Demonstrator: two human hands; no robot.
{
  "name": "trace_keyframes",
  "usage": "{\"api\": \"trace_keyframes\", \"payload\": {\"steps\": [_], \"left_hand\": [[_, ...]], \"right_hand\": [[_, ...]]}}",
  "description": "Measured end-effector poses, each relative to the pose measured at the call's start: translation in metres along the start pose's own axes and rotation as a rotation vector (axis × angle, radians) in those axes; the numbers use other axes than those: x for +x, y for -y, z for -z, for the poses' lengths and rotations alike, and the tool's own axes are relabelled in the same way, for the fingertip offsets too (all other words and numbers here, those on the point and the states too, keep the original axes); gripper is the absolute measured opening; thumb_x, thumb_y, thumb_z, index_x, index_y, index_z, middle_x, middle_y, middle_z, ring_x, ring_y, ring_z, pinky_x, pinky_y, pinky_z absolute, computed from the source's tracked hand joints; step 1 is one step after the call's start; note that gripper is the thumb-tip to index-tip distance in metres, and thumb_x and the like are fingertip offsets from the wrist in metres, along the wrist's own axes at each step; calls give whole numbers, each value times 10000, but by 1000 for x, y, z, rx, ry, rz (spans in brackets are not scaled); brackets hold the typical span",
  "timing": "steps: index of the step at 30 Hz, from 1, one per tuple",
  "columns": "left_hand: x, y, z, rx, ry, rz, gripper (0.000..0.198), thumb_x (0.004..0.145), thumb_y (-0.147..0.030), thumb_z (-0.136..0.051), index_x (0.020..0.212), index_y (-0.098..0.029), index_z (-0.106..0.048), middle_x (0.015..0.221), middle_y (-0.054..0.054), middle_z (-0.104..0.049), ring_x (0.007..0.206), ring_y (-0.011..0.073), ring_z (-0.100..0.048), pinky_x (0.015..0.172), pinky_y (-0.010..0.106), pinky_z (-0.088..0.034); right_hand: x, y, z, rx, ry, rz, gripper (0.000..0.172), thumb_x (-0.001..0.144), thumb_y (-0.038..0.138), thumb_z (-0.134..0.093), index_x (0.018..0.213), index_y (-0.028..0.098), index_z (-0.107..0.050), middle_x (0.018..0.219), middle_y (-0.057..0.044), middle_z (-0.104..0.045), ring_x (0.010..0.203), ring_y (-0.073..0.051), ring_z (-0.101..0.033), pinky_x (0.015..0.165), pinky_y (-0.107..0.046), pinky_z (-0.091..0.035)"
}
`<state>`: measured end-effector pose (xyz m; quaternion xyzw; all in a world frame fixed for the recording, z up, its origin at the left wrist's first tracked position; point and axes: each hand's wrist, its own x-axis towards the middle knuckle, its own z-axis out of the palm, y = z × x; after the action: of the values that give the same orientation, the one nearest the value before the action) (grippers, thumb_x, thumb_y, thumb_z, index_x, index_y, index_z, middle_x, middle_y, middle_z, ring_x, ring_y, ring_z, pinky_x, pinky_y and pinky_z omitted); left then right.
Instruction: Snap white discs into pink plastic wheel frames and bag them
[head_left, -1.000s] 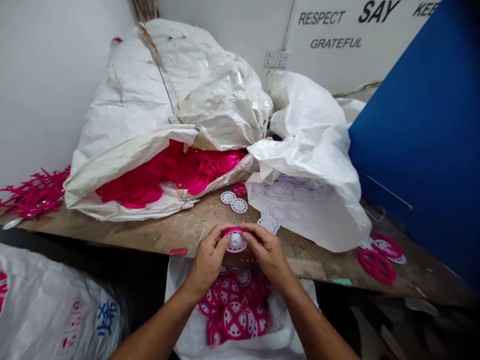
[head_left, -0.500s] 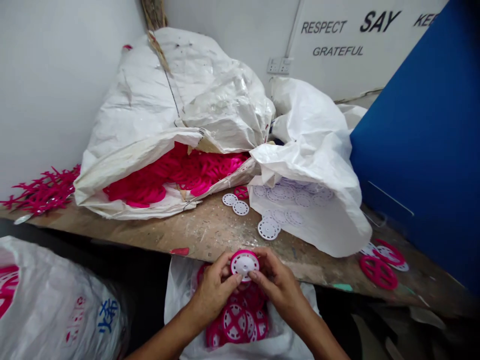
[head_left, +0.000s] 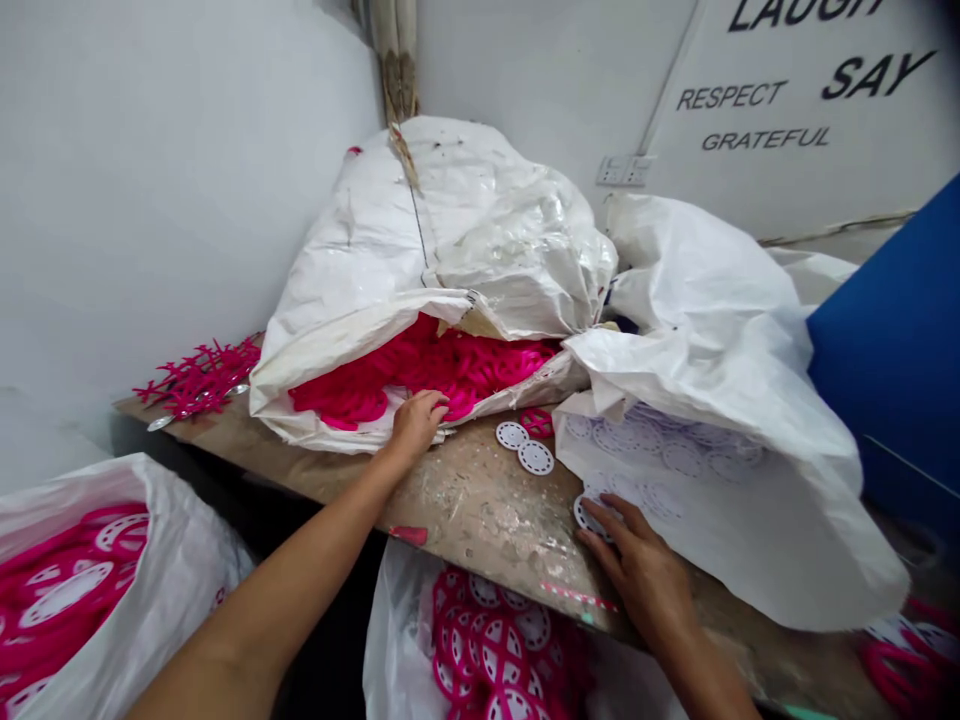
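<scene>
My left hand (head_left: 417, 421) reaches to the mouth of a large white sack (head_left: 450, 250) full of pink plastic rings (head_left: 420, 370); its fingers curl at the edge of the pink pile, and I cannot see whether they grip one. My right hand (head_left: 637, 565) lies on the wooden bench (head_left: 480, 510), fingers spread, fingertips touching a white perforated disc (head_left: 589, 515) at the mouth of a second white sack (head_left: 712, 400) of such discs. Two more white discs (head_left: 525, 447) and a pink wheel (head_left: 537, 422) lie between the sacks.
Below the bench edge a white bag (head_left: 405, 640) holds several assembled pink-and-white wheels (head_left: 495, 650). Another bag (head_left: 172, 560) of pink parts stands at the lower left. Pink sprue scraps (head_left: 199, 375) lie at the bench's left end. A blue panel (head_left: 892, 360) stands at the right.
Both hands held one assembled pink-and-white wheel over the lower bag; now it is gone from them. The left hand has reached to the pink rings, the right to a white disc. The view shifted right.
</scene>
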<state>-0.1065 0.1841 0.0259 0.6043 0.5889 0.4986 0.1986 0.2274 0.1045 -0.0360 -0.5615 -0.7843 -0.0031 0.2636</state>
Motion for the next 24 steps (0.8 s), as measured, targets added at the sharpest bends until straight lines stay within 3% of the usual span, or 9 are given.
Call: {"api": "trace_keyframes", "payload": {"steps": [3, 7, 9, 12, 15, 18, 21, 24], "left_hand": [[3, 5, -4, -118, -5, 30, 29, 703, -185, -642, 729, -181, -654, 950, 66, -674, 990, 221, -576, 958, 349, -386], [-23, -8, -1, -301, -15, 120, 176, 798, -316, -565, 866, -160, -611, 1044, 86, -655, 954, 203, -614, 859, 342, -470], [-43, -19, -3, -449, 42, 200, 236, 842, -353, -517, 965, -159, -575, 1023, 86, -661, 875, 188, -649, 792, 343, -513], [-75, -39, -14, -891, 185, 435, 233, 823, -291, -591, 1018, -168, -553, 1005, 63, -662, 827, 149, -667, 790, 305, -531], [-102, -58, -32, -1178, 271, 630, 244, 792, -224, -652, 1011, -176, -554, 992, 40, -658, 831, 129, -664, 803, 276, -533], [-120, -73, -47, -1162, 260, 648, 206, 801, -227, -645, 976, -183, -547, 977, 24, -652, 835, 127, -656, 802, 281, -535], [-130, -81, -52, -997, 263, 591, 166, 820, -288, -613, 934, -181, -558, 948, 24, -649, 813, 139, -646, 789, 300, -531], [-135, -83, -47, -620, 310, 317, 118, 839, -284, -567, 879, -183, -614, 992, 52, -654, 926, 196, -621, 883, 368, -480]], "right_hand": [[-3, -3, 6, 10, -92, 2, 432, 902, 509, -382, 1084, 240, -667, 1148, -80, -637, 972, -258, -623, 818, -407, -474], [6, 3, 26, 130, -285, -163, 414, 877, 517, -427, 931, 207, -697, 929, -99, -667, 866, -254, -609, 779, -391, -436], [16, 15, 34, 357, -308, -314, 360, 854, 497, -488, 931, 197, -672, 867, -86, -659, 799, -231, -599, 738, -363, -441], [29, 47, 38, 816, -289, -503, 316, 825, 436, -567, 1035, 205, -609, 825, -34, -643, 683, -172, -584, 671, -315, -452], [36, 79, 35, 1073, -222, -466, 311, 826, 372, -576, 1092, 209, -574, 870, -18, -633, 674, -140, -577, 678, -293, -463], [33, 94, 31, 1051, -135, -381, 281, 814, 324, -586, 1061, 192, -599, 858, -20, -625, 642, -126, -544, 635, -275, -449], [25, 88, 33, 1091, -116, -407, 280, 791, 317, -612, 1039, 188, -603, 831, -13, -616, 622, -119, -520, 612, -264, -436], [19, 76, 39, 1300, -118, -534, 288, 755, 352, -653, 982, 188, -582, 880, -24, -626, 695, -133, -546, 634, -256, -442]]}}
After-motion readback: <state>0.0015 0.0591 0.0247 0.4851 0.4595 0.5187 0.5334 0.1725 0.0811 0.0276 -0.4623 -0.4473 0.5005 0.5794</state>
